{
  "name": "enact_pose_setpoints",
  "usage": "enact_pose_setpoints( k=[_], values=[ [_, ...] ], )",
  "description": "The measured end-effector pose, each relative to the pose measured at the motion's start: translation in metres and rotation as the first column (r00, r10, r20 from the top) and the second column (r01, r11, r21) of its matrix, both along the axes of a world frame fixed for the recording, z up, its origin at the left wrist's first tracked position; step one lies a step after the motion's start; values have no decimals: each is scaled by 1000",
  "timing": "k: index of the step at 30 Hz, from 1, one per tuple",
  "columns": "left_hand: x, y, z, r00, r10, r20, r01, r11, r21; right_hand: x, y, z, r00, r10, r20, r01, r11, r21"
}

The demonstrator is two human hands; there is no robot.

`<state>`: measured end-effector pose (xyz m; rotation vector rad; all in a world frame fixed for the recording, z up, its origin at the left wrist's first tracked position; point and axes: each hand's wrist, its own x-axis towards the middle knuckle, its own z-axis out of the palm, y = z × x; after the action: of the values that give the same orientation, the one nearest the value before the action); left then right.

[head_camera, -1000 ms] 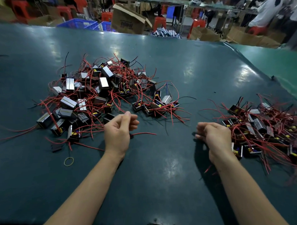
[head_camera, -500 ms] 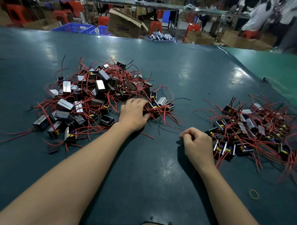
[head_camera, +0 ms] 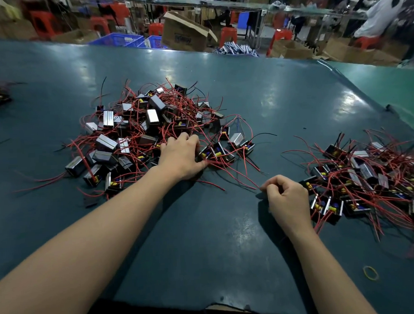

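The left hand (head_camera: 181, 158) lay at the near edge of the big pile of small wired parts (head_camera: 129, 136), its fingers curled down among the red leads; what they closed on, I couldn't tell. The right hand (head_camera: 287, 197) sat curled on the dark teal table (head_camera: 205, 240), thumb and forefinger pinching the tip of a red wire (head_camera: 249, 182) that trailed back to the big pile. A smaller pile (head_camera: 368, 180) lay just right of that hand, touching it. A yellow rubber band (head_camera: 370, 273) lay alone near the table's front right. The top shone with lamp glare. Beyond its far edge stood an open cardboard box (head_camera: 184, 34), blue crates (head_camera: 118, 39) and red stools (head_camera: 229, 33).
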<state>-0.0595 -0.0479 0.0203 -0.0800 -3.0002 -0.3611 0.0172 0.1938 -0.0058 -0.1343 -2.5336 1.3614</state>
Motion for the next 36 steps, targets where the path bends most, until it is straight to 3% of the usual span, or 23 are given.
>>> enact_pose_setpoints(
  k=[3,9,12,17,24,26,29,32,34,36],
  values=[
    [1,0,-4,998,-70,-2,70,980,186,0,1,-1,1000,-10,-9,11,1000,15],
    [-13,10,-8,999,1,-43,10,962,274,2,0,-1,1000,0,-21,1,999,46],
    [-27,14,-2,1000,-22,0,22,988,150,2,0,-1,1000,4,-26,-3,999,46],
    [-35,10,33,984,82,157,-79,997,-23,0,0,-2,1000,10,-27,-9,999,32],
    [-11,3,96,997,78,14,-77,994,-83,-2,1,-4,998,27,-63,-24,998,58],
    [10,8,88,992,66,-109,-68,998,-14,-3,1,-5,998,20,-61,-16,998,67],
    [50,20,60,958,-64,-278,134,961,241,2,0,0,992,27,-125,-23,999,35],
    [92,29,24,956,-56,-288,170,905,390,17,-8,3,930,231,-285,-248,968,-25],
    [110,32,4,956,-29,-290,160,885,438,24,-15,2,872,405,-275,-397,914,88],
    [120,35,-8,947,-41,-318,181,887,425,21,-17,-2,852,477,-214,-426,871,247]
  ],
)
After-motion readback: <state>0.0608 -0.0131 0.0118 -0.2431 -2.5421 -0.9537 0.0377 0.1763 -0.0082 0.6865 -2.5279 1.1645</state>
